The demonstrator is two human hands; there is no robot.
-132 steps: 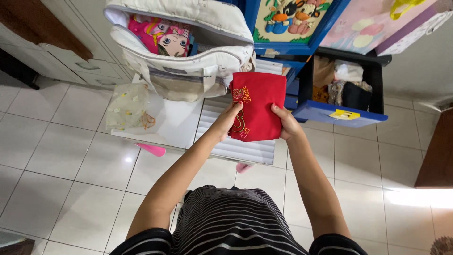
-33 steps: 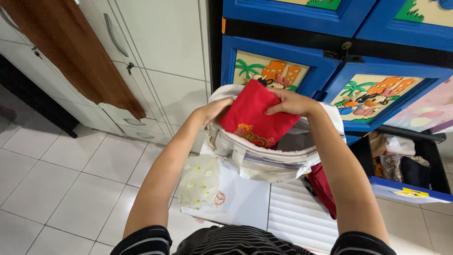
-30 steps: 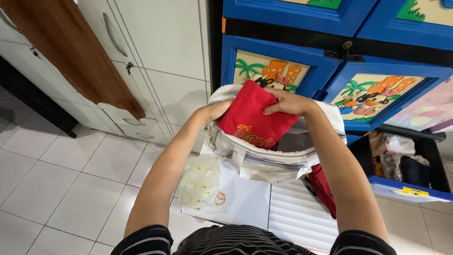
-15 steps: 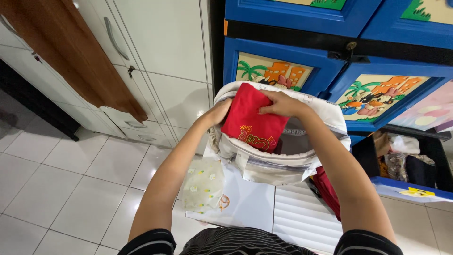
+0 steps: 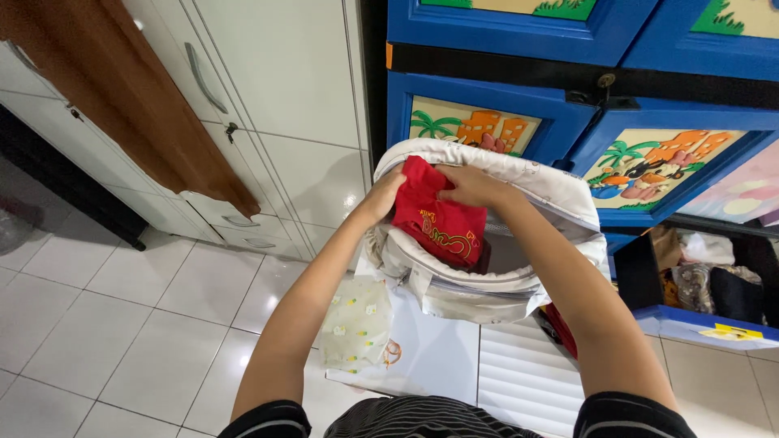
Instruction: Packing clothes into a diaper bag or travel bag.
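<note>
Red folded cloth with gold embroidery (image 5: 434, 221) sits partly inside the open mouth of a pale grey padded fabric backpack (image 5: 487, 284). Left hand (image 5: 381, 197) and right hand (image 5: 469, 184) each hold a grip clamped on its upper edge. Backpack stands on a white slatted surface (image 5: 519, 373), against a blue cartoon-panelled plastic cabinet (image 5: 568, 122).

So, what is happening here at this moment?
A person is pushing a folded red cloth into an open white bag. The left hand and the right hand both grip the cloth at its top, and about half of it is inside the bag. The bag stands on a low white table, in front of a blue cabinet with cartoon pictures.
</note>
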